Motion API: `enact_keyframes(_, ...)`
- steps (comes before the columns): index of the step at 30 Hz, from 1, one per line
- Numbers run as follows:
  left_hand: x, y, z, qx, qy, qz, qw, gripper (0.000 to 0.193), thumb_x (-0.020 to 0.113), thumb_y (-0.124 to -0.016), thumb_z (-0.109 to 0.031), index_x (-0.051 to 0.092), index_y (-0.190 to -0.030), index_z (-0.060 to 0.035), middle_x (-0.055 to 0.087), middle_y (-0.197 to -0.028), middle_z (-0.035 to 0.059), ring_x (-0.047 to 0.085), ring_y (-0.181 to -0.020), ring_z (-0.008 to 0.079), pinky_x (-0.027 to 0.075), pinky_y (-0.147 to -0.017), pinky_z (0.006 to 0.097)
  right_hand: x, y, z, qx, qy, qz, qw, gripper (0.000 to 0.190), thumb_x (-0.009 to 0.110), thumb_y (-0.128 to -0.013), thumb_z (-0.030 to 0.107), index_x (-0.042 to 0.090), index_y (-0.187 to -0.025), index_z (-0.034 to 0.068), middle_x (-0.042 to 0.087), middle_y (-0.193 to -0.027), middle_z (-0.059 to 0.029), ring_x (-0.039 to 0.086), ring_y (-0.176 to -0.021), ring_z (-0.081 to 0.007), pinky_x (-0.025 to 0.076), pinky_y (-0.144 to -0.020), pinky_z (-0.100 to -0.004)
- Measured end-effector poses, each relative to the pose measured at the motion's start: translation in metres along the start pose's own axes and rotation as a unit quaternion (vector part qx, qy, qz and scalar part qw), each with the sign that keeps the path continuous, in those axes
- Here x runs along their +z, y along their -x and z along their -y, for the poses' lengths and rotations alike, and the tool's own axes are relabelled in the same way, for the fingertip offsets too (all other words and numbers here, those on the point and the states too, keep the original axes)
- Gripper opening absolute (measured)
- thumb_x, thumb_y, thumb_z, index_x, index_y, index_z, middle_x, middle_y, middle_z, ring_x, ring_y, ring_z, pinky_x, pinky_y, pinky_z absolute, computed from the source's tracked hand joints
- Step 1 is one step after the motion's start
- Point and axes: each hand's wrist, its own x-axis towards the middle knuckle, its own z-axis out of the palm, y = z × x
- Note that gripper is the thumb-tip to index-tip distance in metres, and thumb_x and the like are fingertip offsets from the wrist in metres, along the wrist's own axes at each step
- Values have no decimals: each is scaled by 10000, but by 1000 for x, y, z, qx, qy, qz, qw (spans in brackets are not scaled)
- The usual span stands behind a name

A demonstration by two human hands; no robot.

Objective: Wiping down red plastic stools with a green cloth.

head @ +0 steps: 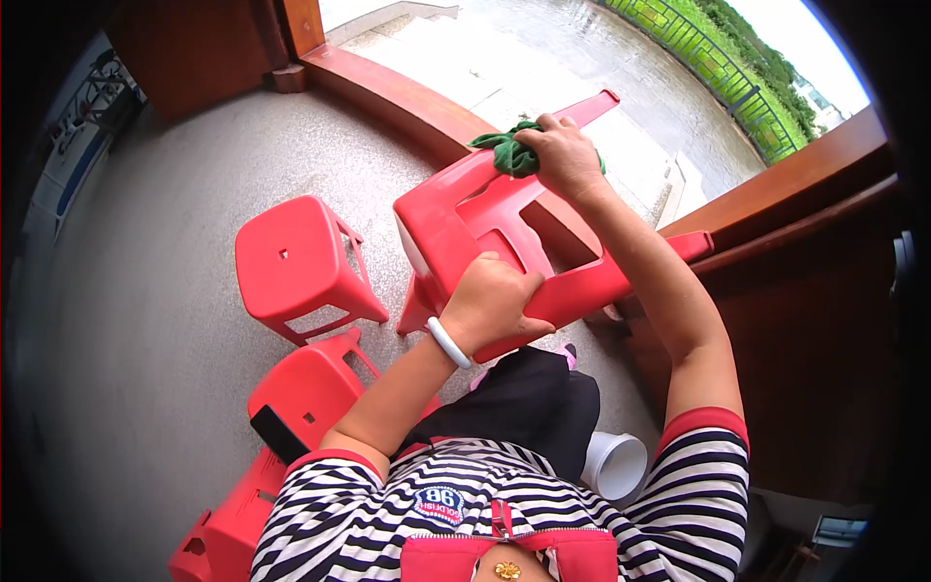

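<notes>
A red plastic stool (436,218) lies tipped on its side in front of me, its legs pointing away towards the doorway. My left hand (494,302) grips the near side of its frame, the thumb spread along the edge. In my right hand (564,156) is a bunched green cloth (515,154), pressed against the upper side of the stool near the base of a leg. Part of the cloth is hidden under my fingers. Below the tipped stool another red piece shows, partly covered, and I cannot tell what it belongs to.
An upright red stool (287,254) stands to the left. Nearer me is another red stool (305,385) with a black phone (279,434) on it, and more red stools (233,516) beyond. A white bucket (617,465) sits at my right. A wooden door sill (393,94) borders the floor.
</notes>
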Motion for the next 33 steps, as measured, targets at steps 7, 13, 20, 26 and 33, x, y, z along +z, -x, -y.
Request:
enact_keyframes(7, 1, 2, -1, 5, 2, 3, 1000, 555, 810, -656, -591, 701, -847, -81, 643, -630, 115, 655, -638, 284, 488, -761, 390, -2, 1, -53, 123, 57, 5, 991, 261, 672, -863, 227, 747, -1105, 291, 648, -1123, -47, 610, -1106, -304, 550, -899, -435)
enact_keyframes(13, -1, 4, 4, 7, 3, 6, 1000, 560, 810, -649, -595, 693, -845, -84, 647, -628, 105, 655, -629, 284, 479, -731, 393, -46, 87, -36, -12, -1, 35, 999, 371, 719, -758, 82, 735, -1099, 228, 645, -1145, -71, 620, -1027, -326, 547, -878, -425)
enact_keyframes(20, -1, 5, 2, 25, -8, 10, 1000, 577, 804, -658, -600, 684, -886, -85, 644, -624, 100, 651, -627, 283, 481, -730, 395, -73, 129, -35, -48, -20, 44, 998, 405, 747, -705, 86, 732, -1088, 217, 632, -1174, -87, 608, -1042, -334, 525, -908, -428)
enact_keyframes(26, -2, 0, -2, 33, -30, 22, 999, 572, 808, -655, -603, 665, -860, -88, 634, -606, 94, 646, -612, 273, 474, -733, 390, -24, 64, -35, -21, 5, -31, 999, 343, 726, -750, 117, 744, -1071, 237, 643, -1053, -67, 634, -965, -314, 562, -812, -396)
enact_keyframes(33, -2, -1, 1, 23, -7, -7, 1000, 548, 822, -662, -572, 666, -841, -79, 629, -600, 107, 636, -598, 289, 472, -732, 398, 11, -20, -25, 195, 35, 7, 980, 279, 718, -837, 218, 746, -1106, 286, 640, -1123, -38, 614, -1069, -299, 552, -896, -409)
